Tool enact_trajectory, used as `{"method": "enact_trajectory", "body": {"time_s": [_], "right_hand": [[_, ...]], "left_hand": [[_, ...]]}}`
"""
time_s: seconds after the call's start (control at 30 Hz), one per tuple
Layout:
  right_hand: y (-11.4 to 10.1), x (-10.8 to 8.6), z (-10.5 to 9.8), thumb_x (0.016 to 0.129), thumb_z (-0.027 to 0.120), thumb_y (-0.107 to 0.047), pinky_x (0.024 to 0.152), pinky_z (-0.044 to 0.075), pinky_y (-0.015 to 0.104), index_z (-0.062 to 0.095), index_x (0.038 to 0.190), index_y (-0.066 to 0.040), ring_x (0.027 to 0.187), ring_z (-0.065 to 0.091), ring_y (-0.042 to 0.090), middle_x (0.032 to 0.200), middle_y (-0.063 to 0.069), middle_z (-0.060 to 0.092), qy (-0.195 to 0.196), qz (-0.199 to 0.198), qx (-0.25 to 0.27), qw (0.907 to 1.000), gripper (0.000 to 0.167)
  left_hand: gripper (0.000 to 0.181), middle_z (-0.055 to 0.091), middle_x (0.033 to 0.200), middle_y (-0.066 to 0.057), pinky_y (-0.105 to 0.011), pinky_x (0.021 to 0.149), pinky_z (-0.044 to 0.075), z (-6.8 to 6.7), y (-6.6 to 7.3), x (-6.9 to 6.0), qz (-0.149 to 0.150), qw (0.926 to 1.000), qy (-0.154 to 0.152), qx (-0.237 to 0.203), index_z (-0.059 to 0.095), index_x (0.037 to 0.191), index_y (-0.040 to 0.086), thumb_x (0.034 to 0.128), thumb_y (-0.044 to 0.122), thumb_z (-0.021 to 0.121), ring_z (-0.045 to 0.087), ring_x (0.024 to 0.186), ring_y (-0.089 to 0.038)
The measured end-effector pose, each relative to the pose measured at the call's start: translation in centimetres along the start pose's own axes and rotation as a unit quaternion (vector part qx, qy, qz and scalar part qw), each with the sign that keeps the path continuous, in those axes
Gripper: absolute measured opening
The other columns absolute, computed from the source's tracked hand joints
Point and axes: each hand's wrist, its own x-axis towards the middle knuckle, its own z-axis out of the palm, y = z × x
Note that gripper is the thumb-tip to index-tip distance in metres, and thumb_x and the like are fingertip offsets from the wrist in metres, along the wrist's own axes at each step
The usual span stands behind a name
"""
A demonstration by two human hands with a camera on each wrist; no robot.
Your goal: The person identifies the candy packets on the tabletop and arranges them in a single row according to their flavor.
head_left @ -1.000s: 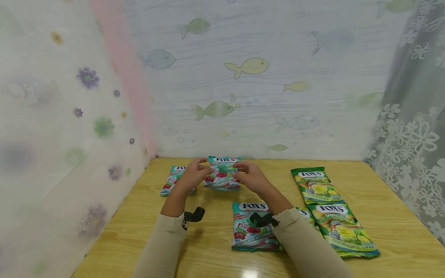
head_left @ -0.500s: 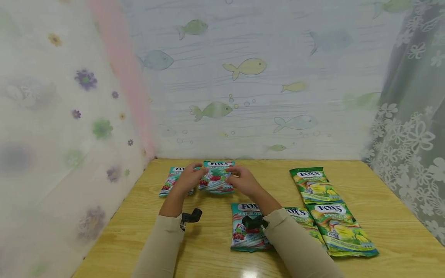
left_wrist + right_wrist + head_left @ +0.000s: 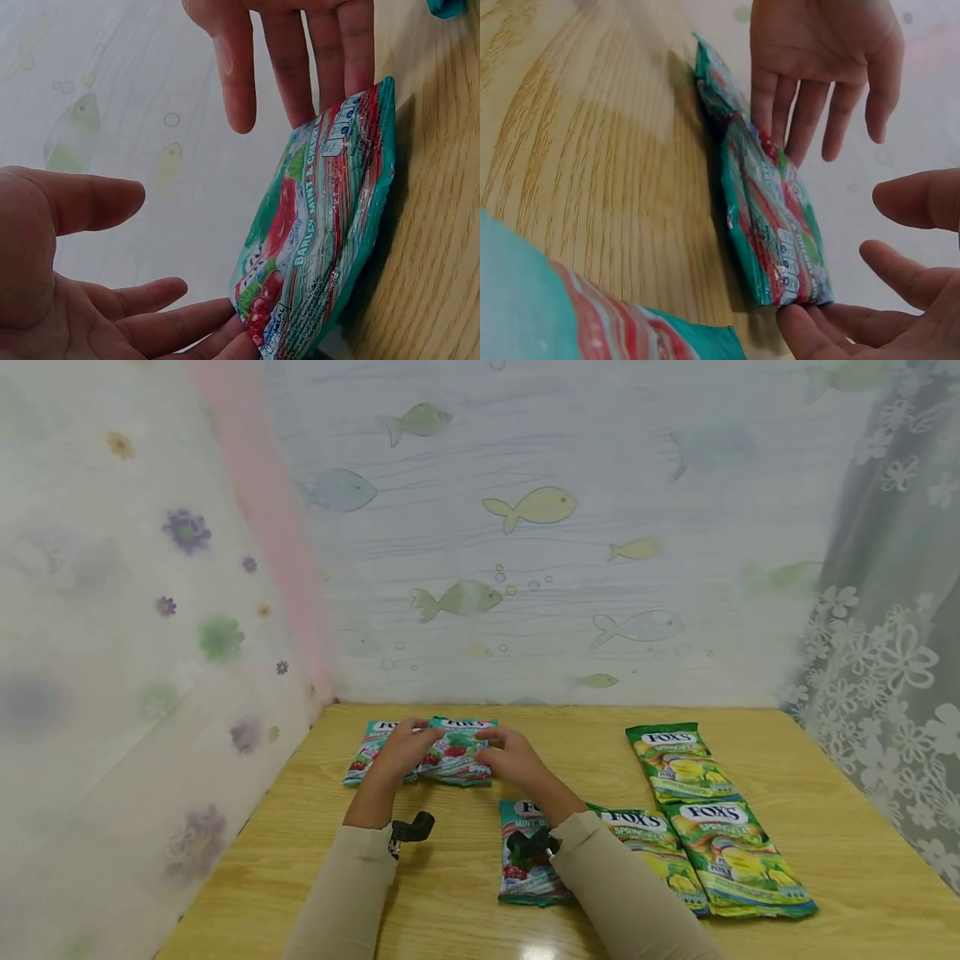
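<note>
A teal-and-red Fox's candy bag (image 3: 456, 750) lies at the back left of the table between my two hands. My left hand (image 3: 403, 752) touches its left edge with outstretched fingers, thumb apart from it. On its right edge rest the fingertips of my right hand (image 3: 516, 762), and that thumb also stands off the bag. Both wrist views show the candy bag (image 3: 315, 225) flanked by fairly straight fingers, none wrapped round it. Just left lies a matching mint candy bag (image 3: 363, 762), partly hidden by my left hand.
Another mint bag (image 3: 519, 883) lies in front, partly under my right forearm. Several yellow-green Fox's bags (image 3: 738, 860) lie to the right on the wooden table (image 3: 450, 877). A fish-patterned curtain (image 3: 555, 635) hangs along the table's back edge.
Both hands have moved the candy bag left and lowered it, so it now sits against the other mint bag. My right forearm has swung left, uncovering more of a yellow-green bag.
</note>
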Motion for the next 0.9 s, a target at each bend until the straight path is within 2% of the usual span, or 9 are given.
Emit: {"method": "enact_trajectory", "body": {"time_s": [0.07, 0.13, 0.2, 0.27, 0.4, 0.6, 0.73, 0.9], "right_hand": [[-0.1, -0.1, 0.2, 0.101, 0.064, -0.022, 0.081, 0.053, 0.042, 0.057, 0.145, -0.008, 0.084, 0.060, 0.027, 0.159, 0.022, 0.043, 0.003, 0.000, -0.013, 0.9999, 0.047], [-0.1, -0.2, 0.3, 0.101, 0.064, -0.023, 0.088, 0.055, 0.045, 0.057, 0.146, -0.008, 0.107, 0.064, 0.032, 0.159, 0.022, 0.042, 0.002, -0.001, -0.022, 0.9997, 0.048], [-0.3, -0.3, 0.4, 0.102, 0.065, -0.024, 0.096, 0.055, 0.050, 0.055, 0.147, -0.008, 0.132, 0.056, 0.037, 0.160, 0.020, 0.041, 0.000, 0.000, -0.027, 0.9996, 0.049], [-0.5, -0.4, 0.5, 0.102, 0.065, -0.026, 0.103, 0.053, 0.055, 0.054, 0.148, -0.008, 0.146, 0.044, 0.040, 0.162, 0.019, 0.040, -0.001, 0.002, -0.033, 0.9995, 0.051], [-0.7, -0.5, 0.7, 0.102, 0.064, -0.030, 0.110, 0.046, 0.060, 0.052, 0.150, -0.009, 0.151, 0.036, 0.041, 0.164, 0.017, 0.038, -0.004, 0.005, -0.037, 0.9993, 0.054], [-0.5, -0.1, 0.8, 0.105, 0.060, -0.030, 0.106, 0.049, 0.057, 0.049, 0.152, -0.006, 0.143, 0.046, 0.040, 0.161, 0.018, 0.040, -0.016, 0.003, -0.048, 0.9987, 0.054], [-0.4, 0.3, 0.9, 0.107, 0.056, -0.040, 0.107, 0.048, 0.056, 0.047, 0.153, -0.005, 0.139, 0.051, 0.036, 0.156, 0.016, 0.046, -0.026, 0.003, -0.048, 0.9985, 0.059], [-0.7, 0.3, 1.3, 0.105, 0.054, -0.052, 0.111, 0.044, 0.058, 0.047, 0.154, -0.007, 0.140, 0.049, 0.035, 0.154, 0.013, 0.050, -0.028, 0.010, -0.020, 0.9994, 0.067]], "left_hand": [[0.076, 0.035, 0.162, -0.021, -0.066, 0.113, 0.038, 0.0, -0.1, 0.0, -0.003, 1.0000, 0.000, -0.001, 0.033, 0.160, 0.009, 0.1027, 0.050, 0.059, 0.040, 0.146, -0.045], [0.076, 0.035, 0.162, -0.021, -0.066, 0.114, 0.038, 0.1, -0.2, 0.1, -0.004, 1.0000, -0.002, 0.000, 0.033, 0.160, 0.008, 0.1025, 0.050, 0.059, 0.040, 0.146, -0.046], [0.076, 0.035, 0.162, -0.022, -0.066, 0.113, 0.038, 0.1, -0.3, 0.1, -0.005, 1.0000, -0.004, 0.007, 0.033, 0.160, 0.007, 0.1027, 0.049, 0.059, 0.040, 0.145, -0.046], [0.074, 0.036, 0.161, -0.023, -0.066, 0.112, 0.039, 0.1, -0.3, 0.1, -0.004, 0.9999, -0.006, 0.014, 0.034, 0.159, 0.005, 0.1035, 0.047, 0.059, 0.042, 0.144, -0.046], [0.072, 0.037, 0.160, -0.024, -0.066, 0.110, 0.041, 0.1, -0.2, 0.0, 0.000, 0.9996, -0.010, 0.027, 0.034, 0.157, 0.004, 0.1043, 0.047, 0.058, 0.044, 0.142, -0.047], [0.075, 0.035, 0.161, -0.024, -0.067, 0.111, 0.040, 0.2, 0.0, -0.2, -0.008, 0.9992, -0.017, 0.035, 0.033, 0.158, 0.004, 0.1037, 0.049, 0.057, 0.043, 0.142, -0.048], [0.077, 0.035, 0.161, -0.025, -0.068, 0.110, 0.040, 0.2, 0.2, -0.4, -0.011, 0.9985, -0.022, 0.050, 0.033, 0.159, 0.003, 0.1032, 0.051, 0.057, 0.043, 0.141, -0.049], [0.080, 0.036, 0.161, -0.026, -0.067, 0.112, 0.039, 0.0, 0.2, -0.4, -0.017, 0.9982, -0.026, 0.051, 0.032, 0.159, 0.001, 0.1026, 0.051, 0.057, 0.043, 0.142, -0.048]]}}
